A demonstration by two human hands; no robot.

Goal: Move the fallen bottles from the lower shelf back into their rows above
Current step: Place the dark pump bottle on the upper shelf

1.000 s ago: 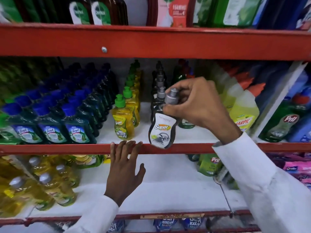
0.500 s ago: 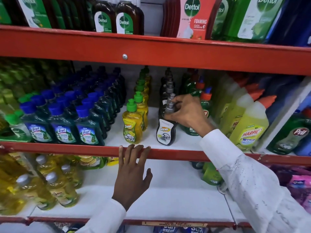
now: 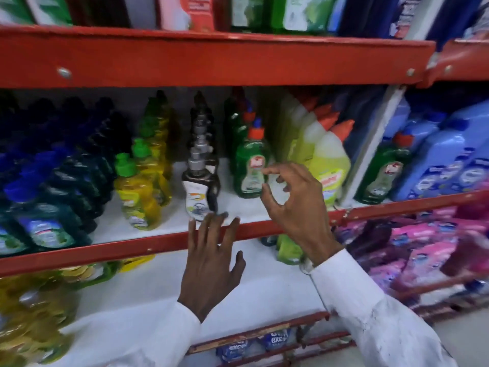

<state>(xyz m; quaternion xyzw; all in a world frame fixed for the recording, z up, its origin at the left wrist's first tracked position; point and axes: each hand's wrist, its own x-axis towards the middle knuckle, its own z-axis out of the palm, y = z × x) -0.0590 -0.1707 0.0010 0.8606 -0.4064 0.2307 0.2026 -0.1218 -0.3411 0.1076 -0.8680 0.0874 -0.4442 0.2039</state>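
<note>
A dark bottle with a grey pump cap and white label stands upright at the front of its row on the middle shelf. My right hand hovers to its right, fingers apart, holding nothing, in front of a green bottle with an orange cap. My left hand rests flat with its fingertips on the red front edge of the middle shelf, just below the dark bottle. On the lower shelf, green bottles lie partly hidden behind my right wrist.
Blue-capped bottles and yellow bottles with green caps fill the middle shelf's left. Yellow-green bottles with orange spouts stand to the right. Yellow bottles crowd the lower shelf's left; pink packets lie at right.
My right hand has let go of the dark pump bottle, which now stands in its row, and has drawn back to the right. The view has shifted left.
</note>
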